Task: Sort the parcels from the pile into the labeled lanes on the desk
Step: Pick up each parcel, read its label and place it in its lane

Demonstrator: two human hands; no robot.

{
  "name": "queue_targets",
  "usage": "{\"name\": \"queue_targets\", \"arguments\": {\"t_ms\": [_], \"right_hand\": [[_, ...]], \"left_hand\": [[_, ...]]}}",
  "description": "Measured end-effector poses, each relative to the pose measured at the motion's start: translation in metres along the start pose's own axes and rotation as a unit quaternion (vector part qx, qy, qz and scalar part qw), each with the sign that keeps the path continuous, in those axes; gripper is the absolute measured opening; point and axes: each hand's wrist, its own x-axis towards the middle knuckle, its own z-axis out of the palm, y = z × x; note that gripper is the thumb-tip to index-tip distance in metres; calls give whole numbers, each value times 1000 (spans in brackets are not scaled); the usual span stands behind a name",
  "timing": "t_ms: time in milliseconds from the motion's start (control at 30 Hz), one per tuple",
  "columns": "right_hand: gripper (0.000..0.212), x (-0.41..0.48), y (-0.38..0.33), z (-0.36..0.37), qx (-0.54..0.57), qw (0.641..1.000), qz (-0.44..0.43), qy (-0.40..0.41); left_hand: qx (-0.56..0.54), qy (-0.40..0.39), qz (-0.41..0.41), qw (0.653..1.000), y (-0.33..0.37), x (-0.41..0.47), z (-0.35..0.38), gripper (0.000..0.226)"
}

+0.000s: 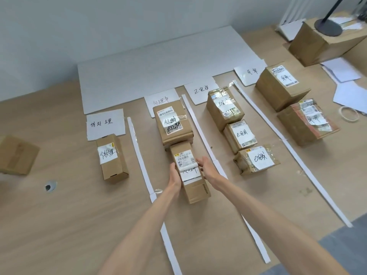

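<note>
Nearest, I'm watching two hands on one slim box (195,192) lying in the second lane: the left hand (175,175) is gripping its left side, the right hand (206,167) is pressing fairly straight fingers against its right side. Counting it, eight parcels (112,157) are sitting in the lanes: one, two, three, two. A ninth, the stray parcel (16,154), is lying well apart at far left. Three strips (139,155) are dividing the lanes and four labels (105,124) are heading them. The wood-look desk (79,215) is meeting a pale wall (99,26), a white board (158,62) lying flat between. At far right, one carton (313,42) is carrying a lamp base (328,26).
</note>
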Motion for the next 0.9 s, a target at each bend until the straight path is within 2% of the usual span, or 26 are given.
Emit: {"name": "queue_targets", "arguments": {"t_ms": [100,400,533,667,767,900], "right_hand": [[52,0,-4,-4,-6,1000,1,-12],[58,-9,-6,1,-14,1000,12,-4],[55,-22,-11,9,-72,996,-28,48],[50,-47,-15,28,-124,985,-58,103],[44,-67,-13,59,-186,965,-88,162],[35,-102,-8,130,-319,914,-134,214]], "left_hand": [[-12,-1,-8,1000,0,6,-3,54],[22,22,4,999,4,-12,-7,46],[39,37,18,998,-3,-8,-33,59],[16,60,41,997,-3,-28,-78,57],[-20,64,71,995,0,-53,-124,57],[-34,86,115,989,-10,-100,-210,56]]}}
